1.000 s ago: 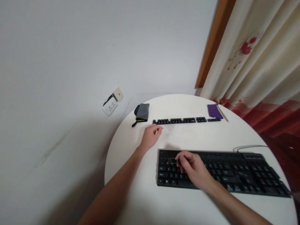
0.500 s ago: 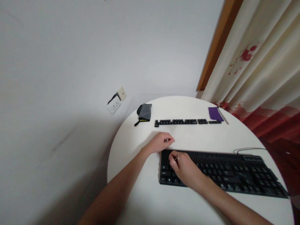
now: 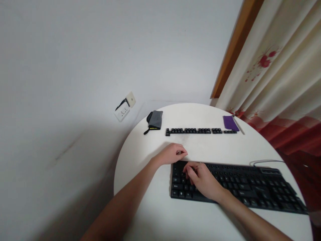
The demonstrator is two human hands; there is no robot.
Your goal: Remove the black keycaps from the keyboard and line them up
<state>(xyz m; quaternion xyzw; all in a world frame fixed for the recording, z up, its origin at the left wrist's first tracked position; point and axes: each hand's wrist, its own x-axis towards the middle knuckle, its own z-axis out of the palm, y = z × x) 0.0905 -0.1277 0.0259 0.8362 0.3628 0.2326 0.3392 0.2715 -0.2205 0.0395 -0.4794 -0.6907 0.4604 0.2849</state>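
Note:
A black keyboard (image 3: 240,187) lies on a round white table (image 3: 155,214). My right hand (image 3: 202,179) rests on the keyboard's left end, its fingers bent down onto the keys; whatever they hold is hidden. My left hand (image 3: 173,154) sits on the table, touching the keyboard's far left corner. Its fingers are curled in, thumb against them, and I cannot see what is inside. A row of loose black keycaps (image 3: 190,131) lies in a line farther back.
A grey pouch (image 3: 154,120) lies at the back left, a purple cloth (image 3: 230,123) with a thin stick (image 3: 239,126) beside it at the back right. The keyboard's cable (image 3: 265,161) loops to the right. A curtain (image 3: 281,77) hangs right; a wall socket (image 3: 122,112) is left.
My left hand has come back from the keycap row to the keyboard's corner. My right hand, which held a thin wire tool, has shifted slightly and bent down onto the keys.

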